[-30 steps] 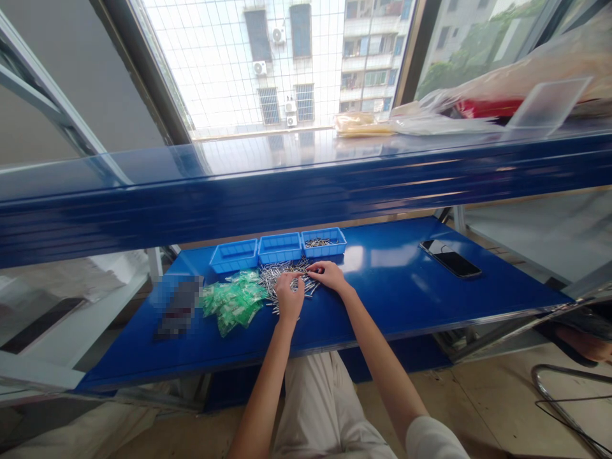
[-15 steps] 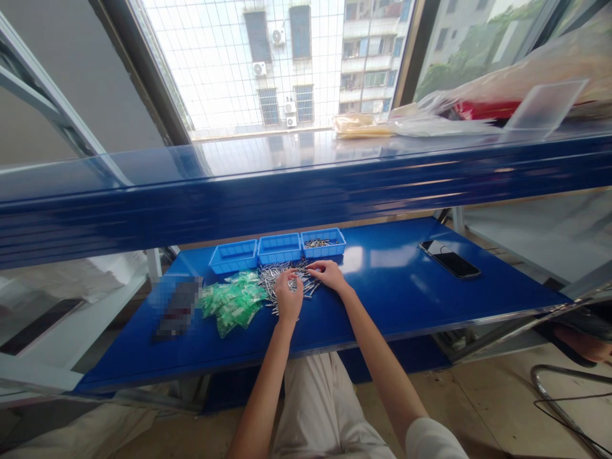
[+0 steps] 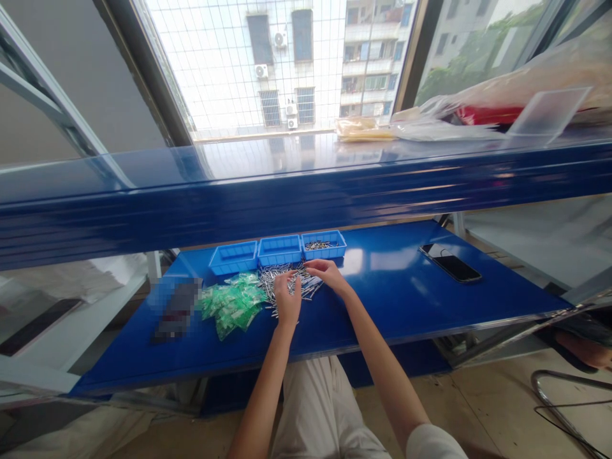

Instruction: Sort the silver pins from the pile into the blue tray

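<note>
A loose heap of thin silver metal pins (image 3: 268, 280), perhaps rivets, lies on the blue table (image 3: 382, 293) in front of me. My left hand (image 3: 287, 302) is over the heap's near side, fingers curled and thumb tip close to the index finger. From the right, my right hand (image 3: 329, 275) reaches to the heap's far edge, thumb and fingertips drawn together. Whatever either hand pinches is too small to make out. Just behind the hands, the right-hand blue bin (image 3: 338, 250) contains some similar metal pins.
A middle blue bin (image 3: 279, 257) and a left blue bin (image 3: 232, 265) complete the row. Green-tinted plastic packets (image 3: 234, 306) lie left of the pins. A blurred dark item (image 3: 176, 309) is farther left, a phone (image 3: 456, 266) far right. A blue shelf (image 3: 268, 207) overhangs the back.
Both hands stay over the heap with only small finger shifts. The left hand's fingers have moved slightly left, and the view has tilted a little.
</note>
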`<action>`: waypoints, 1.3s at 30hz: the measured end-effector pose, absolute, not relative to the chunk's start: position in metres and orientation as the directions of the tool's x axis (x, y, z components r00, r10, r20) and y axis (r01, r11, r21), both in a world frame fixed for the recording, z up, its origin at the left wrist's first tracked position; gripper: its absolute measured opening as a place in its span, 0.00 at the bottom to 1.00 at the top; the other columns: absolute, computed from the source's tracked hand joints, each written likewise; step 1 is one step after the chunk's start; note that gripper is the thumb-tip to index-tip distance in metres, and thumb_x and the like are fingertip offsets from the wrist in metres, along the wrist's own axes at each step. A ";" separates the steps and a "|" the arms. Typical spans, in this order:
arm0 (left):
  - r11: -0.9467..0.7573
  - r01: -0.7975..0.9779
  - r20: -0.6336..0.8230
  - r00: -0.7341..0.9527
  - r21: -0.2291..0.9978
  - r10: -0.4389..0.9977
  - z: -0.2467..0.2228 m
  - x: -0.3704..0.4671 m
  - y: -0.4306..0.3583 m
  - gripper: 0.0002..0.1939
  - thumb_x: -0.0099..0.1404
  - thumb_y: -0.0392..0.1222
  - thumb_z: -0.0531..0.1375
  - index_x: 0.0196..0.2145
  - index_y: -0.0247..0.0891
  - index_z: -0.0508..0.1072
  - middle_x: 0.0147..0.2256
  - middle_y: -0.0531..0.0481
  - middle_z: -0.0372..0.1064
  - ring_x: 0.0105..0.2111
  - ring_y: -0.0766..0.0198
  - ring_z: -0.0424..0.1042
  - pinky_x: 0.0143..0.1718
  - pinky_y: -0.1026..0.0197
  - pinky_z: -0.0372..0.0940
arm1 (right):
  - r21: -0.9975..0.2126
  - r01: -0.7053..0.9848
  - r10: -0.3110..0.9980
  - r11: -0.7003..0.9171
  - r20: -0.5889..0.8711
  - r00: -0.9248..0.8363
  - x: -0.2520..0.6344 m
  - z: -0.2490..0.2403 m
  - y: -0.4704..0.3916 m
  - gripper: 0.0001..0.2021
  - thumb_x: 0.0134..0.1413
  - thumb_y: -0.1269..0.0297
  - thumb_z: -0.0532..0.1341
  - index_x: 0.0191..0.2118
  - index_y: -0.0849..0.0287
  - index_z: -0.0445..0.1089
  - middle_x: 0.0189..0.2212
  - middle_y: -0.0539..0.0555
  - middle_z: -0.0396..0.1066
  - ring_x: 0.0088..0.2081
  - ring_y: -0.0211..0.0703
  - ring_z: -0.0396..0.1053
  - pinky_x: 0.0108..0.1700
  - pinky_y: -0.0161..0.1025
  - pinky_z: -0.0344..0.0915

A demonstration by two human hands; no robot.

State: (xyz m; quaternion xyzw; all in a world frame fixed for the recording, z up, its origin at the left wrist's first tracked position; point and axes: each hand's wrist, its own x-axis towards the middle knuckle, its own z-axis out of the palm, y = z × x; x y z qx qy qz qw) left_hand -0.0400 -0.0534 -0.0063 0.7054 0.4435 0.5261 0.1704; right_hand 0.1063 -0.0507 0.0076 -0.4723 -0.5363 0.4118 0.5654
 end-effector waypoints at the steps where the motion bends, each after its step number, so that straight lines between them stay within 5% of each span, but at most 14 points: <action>1: -0.548 0.447 0.592 0.050 0.707 0.804 -0.006 -0.040 -0.053 0.10 0.60 0.44 0.53 0.38 0.38 0.68 0.35 0.46 0.63 0.35 0.62 0.64 0.39 0.57 0.62 | -0.978 0.018 0.975 0.207 0.208 0.079 0.106 0.009 -0.052 0.15 0.39 0.57 0.64 0.34 0.59 0.73 0.33 0.55 0.73 0.34 0.40 0.69 0.38 0.38 0.65; 28: -0.588 0.445 0.629 0.068 0.675 0.774 -0.008 -0.041 -0.051 0.10 0.60 0.44 0.53 0.34 0.37 0.70 0.34 0.47 0.62 0.37 0.61 0.64 0.39 0.57 0.62 | -0.976 -0.102 0.981 0.193 0.195 -0.011 0.100 0.015 -0.056 0.14 0.39 0.58 0.64 0.32 0.62 0.73 0.30 0.54 0.72 0.32 0.37 0.67 0.36 0.35 0.62; 33: -0.554 0.385 0.601 -0.002 0.738 0.799 -0.005 -0.041 -0.054 0.12 0.60 0.43 0.53 0.41 0.38 0.66 0.35 0.47 0.63 0.32 0.64 0.64 0.33 0.61 0.62 | -0.978 -0.105 0.980 0.179 0.168 0.107 0.103 0.009 -0.053 0.14 0.39 0.56 0.64 0.31 0.62 0.73 0.23 0.50 0.69 0.24 0.32 0.62 0.27 0.32 0.58; 39: -0.576 0.320 0.631 -0.102 0.752 0.769 -0.002 -0.044 -0.056 0.09 0.59 0.40 0.53 0.38 0.37 0.66 0.35 0.47 0.64 0.32 0.65 0.64 0.32 0.62 0.61 | -0.980 -0.143 0.966 0.139 0.102 0.239 0.111 -0.003 -0.043 0.17 0.36 0.55 0.65 0.33 0.62 0.74 0.25 0.52 0.70 0.20 0.31 0.60 0.22 0.31 0.58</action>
